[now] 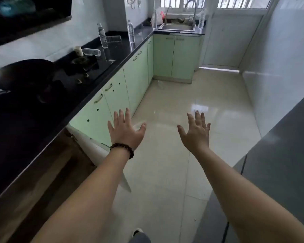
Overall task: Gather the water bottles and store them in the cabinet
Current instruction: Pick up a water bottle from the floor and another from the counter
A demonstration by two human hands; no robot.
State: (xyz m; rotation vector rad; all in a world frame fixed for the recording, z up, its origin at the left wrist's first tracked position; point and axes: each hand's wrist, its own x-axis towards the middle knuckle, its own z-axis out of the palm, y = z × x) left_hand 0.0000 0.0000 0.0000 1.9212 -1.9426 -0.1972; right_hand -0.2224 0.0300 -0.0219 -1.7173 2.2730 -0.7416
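Observation:
Clear water bottles stand on the black counter (123, 55): one upright (102, 35) near the wall, another upright (131, 31) near the counter's edge. A third bottle (91, 52) lies on its side by the stove. Two more bottles (154, 20) (201, 21) flank the sink. Pale green cabinets (137, 76) run under the counter with their doors closed; nearer to me one white door (88, 146) hangs open. My left hand (126, 132), with a bead bracelet, and my right hand (196, 132) are stretched out over the floor, fingers spread, holding nothing.
A dark wok (23, 74) sits on the gas stove (88, 67) at the left. The steel sink (177, 27) with a tall tap is at the far end under the window. A grey surface (284, 146) fills the right side. The glossy tiled floor (182, 102) runs between.

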